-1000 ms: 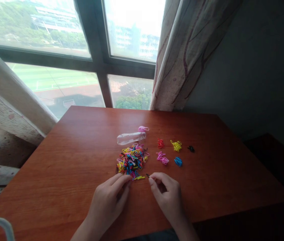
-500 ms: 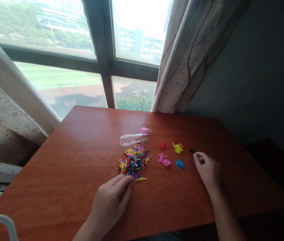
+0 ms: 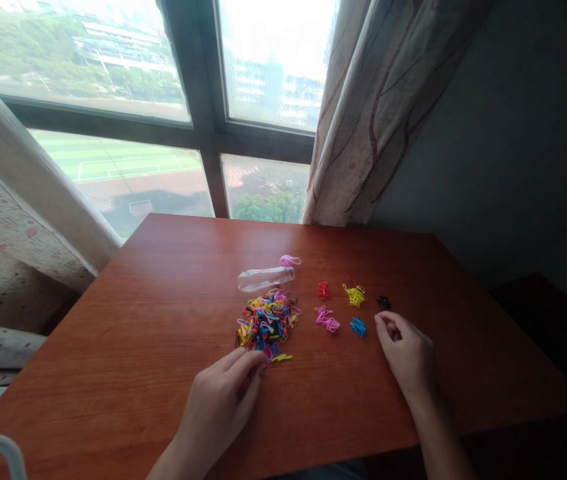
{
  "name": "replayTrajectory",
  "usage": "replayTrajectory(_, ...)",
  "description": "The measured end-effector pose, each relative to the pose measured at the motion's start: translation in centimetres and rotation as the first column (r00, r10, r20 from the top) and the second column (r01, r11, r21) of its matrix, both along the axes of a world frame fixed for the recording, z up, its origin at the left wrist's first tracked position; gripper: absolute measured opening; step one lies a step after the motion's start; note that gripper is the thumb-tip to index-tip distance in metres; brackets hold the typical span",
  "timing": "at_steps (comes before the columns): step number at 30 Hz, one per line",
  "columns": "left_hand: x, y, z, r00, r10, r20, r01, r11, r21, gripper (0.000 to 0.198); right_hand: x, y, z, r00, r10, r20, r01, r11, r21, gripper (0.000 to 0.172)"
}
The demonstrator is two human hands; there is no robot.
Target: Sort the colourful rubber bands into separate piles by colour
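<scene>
A mixed heap of small coloured rubber bands (image 3: 267, 320) lies on the wooden table. At its near edge is my left hand (image 3: 223, 397), thumb and fingers closed together; what they pinch is hidden. My right hand (image 3: 408, 353) hovers or rests just below a little pile of black bands (image 3: 383, 303), its fingertips drawn together with nothing visible in them. To the left of that hand are separate piles of blue bands (image 3: 358, 326), yellow bands (image 3: 354, 295), pink bands (image 3: 327, 319) and red bands (image 3: 323, 290).
Behind the heap a clear bottle (image 3: 266, 279) lies on its side, with a pink looped cap (image 3: 289, 261) by its mouth. The table (image 3: 113, 347) ends at a window with curtains (image 3: 358, 133). A white curved bar (image 3: 3, 443) shows at lower left.
My right hand has drawn back from the black bands, down and slightly left, leaving them on the table. My left hand has stayed at the heap's near edge.
</scene>
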State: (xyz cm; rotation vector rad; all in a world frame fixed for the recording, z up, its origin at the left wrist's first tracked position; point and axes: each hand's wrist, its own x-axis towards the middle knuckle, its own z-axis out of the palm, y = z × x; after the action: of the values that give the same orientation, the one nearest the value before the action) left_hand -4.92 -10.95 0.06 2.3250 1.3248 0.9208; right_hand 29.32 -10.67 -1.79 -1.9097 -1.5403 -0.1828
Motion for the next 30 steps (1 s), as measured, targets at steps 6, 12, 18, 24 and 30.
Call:
replayTrajectory(6,0.0,-0.1,-0.3,0.998,0.032,-0.057,-0.033,0.999,-0.026,0.017,-6.6,-2.2,-0.1,0.966,0.177,-0.19,-0.173,0.984,0.04,0.027)
replayTrajectory(12,-0.1,-0.7,-0.4,0.989,0.063,-0.132,-0.065,0.998,-0.014,0.012,-10.7,-2.8,-0.4,0.897,0.414,-0.155,-0.429,0.9,-0.075,0.022)
replayTrajectory(18,-0.1,-1.3,-0.5,0.96,0.11,-0.257,-0.097,0.993,0.063,0.014,-10.7,-2.6,-0.6,0.887,0.424,-0.181,-0.447,0.887,-0.116,0.019)
replayTrajectory(24,0.1,-1.3,-0.4,0.944,0.118,-0.307,-0.098,0.992,0.081,0.015,-10.8,-2.6,-0.7,0.891,0.418,-0.175,-0.441,0.889,-0.124,0.016)
replayTrajectory(30,0.2,-1.0,-0.4,0.947,0.119,-0.297,-0.098,0.992,0.085,0.018,-10.8,-2.6,-0.6,0.887,0.422,-0.19,-0.449,0.884,-0.133,0.016)
